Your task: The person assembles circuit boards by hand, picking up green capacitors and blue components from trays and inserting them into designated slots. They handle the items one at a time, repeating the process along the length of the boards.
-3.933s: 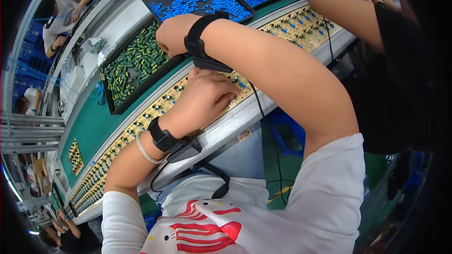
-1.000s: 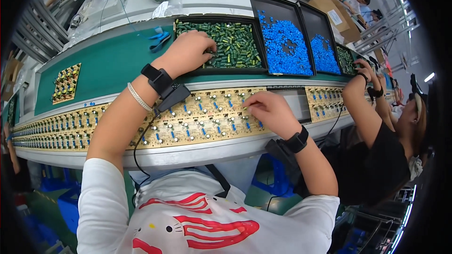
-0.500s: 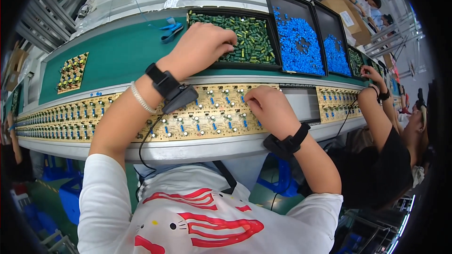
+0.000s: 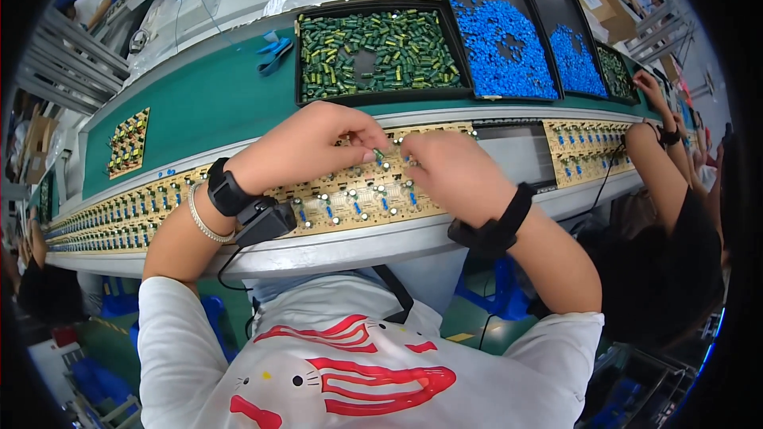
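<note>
My left hand point(image 4: 318, 147) is over the tan circuit boards point(image 4: 362, 208), thumb and fingers pinched on a small green capacitor point(image 4: 378, 153). Close on its right, my right hand point(image 4: 457, 171) has its fingertips drawn together just above the same boards. Whatever those fingertips hold, if anything, is hidden. Rows of small round-topped capacitors and blue parts stand upright on the boards. Beyond my hands lies a black tray point(image 4: 381, 101) of loose green capacitors point(image 4: 405, 52), with a bare patch near its middle.
Two black trays of blue parts point(image 4: 505, 48) stand right of the green ones. A separate small board point(image 4: 129, 141) and a blue strap point(image 4: 274, 56) lie on the green mat point(image 4: 203, 103). At right, a co-worker's arm point(image 4: 656, 167) reaches over the line. Black cables hang from my wrist devices.
My left hand has come from the capacitor tray down to the boards, bringing a green capacitor. My right hand stays over the boards, now close beside the left.
</note>
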`<action>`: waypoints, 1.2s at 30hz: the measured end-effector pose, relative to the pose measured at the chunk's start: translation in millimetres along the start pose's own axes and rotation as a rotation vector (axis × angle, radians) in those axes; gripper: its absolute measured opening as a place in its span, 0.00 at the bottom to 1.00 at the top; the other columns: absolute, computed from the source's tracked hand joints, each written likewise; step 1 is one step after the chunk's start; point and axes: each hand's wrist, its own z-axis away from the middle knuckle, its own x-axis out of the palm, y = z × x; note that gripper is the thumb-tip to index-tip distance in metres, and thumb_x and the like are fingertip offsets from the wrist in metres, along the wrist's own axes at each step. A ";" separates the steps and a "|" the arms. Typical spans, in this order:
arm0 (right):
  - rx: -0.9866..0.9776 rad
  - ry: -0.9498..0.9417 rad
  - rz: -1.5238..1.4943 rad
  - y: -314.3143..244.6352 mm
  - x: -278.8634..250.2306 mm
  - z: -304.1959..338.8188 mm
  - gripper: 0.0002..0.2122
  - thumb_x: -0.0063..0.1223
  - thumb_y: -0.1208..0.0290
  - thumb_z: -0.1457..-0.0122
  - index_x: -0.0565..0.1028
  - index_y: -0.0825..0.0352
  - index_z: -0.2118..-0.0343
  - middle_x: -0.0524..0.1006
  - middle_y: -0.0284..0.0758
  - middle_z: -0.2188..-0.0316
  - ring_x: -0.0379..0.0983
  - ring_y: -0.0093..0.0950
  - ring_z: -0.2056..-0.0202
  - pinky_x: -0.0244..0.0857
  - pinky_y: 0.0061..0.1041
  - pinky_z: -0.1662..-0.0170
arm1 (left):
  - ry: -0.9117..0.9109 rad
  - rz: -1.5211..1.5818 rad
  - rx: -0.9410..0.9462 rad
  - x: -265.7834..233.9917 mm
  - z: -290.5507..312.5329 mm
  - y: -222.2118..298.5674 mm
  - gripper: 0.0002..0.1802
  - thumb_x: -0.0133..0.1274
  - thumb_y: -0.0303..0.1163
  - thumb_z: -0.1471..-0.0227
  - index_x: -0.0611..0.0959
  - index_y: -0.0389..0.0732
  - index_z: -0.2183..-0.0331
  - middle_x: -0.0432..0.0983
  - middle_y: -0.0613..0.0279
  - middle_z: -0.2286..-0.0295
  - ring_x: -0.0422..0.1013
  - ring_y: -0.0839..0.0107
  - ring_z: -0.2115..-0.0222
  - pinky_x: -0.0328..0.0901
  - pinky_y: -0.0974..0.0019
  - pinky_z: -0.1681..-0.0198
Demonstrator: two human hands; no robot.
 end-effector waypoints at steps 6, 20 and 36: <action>0.024 0.232 -0.030 33.8 -45.9 -65.5 0.11 0.57 0.65 0.43 0.79 0.69 0.68 0.79 0.42 0.75 0.76 0.40 0.70 0.69 0.34 0.65 | -0.046 -0.048 0.005 12.3 -4.9 8.4 0.09 0.58 0.21 0.49 0.85 0.34 0.63 0.81 0.60 0.68 0.75 0.73 0.69 0.69 0.69 0.65; -0.004 0.246 -0.107 52.9 -8.0 -104.1 0.06 0.55 0.74 0.46 0.82 0.63 0.66 0.81 0.40 0.68 0.78 0.39 0.63 0.71 0.36 0.57 | -0.092 -0.296 0.329 64.2 -11.6 -1.3 0.09 0.58 0.21 0.52 0.82 0.39 0.65 0.79 0.58 0.68 0.75 0.58 0.66 0.68 0.59 0.59; -0.054 0.443 -0.161 59.5 -1.7 -99.1 0.08 0.57 0.72 0.44 0.82 0.65 0.62 0.82 0.40 0.69 0.79 0.37 0.65 0.72 0.32 0.59 | -0.127 -0.492 0.536 69.6 -12.4 2.1 0.09 0.55 0.22 0.57 0.79 0.43 0.69 0.75 0.62 0.74 0.71 0.62 0.66 0.61 0.61 0.56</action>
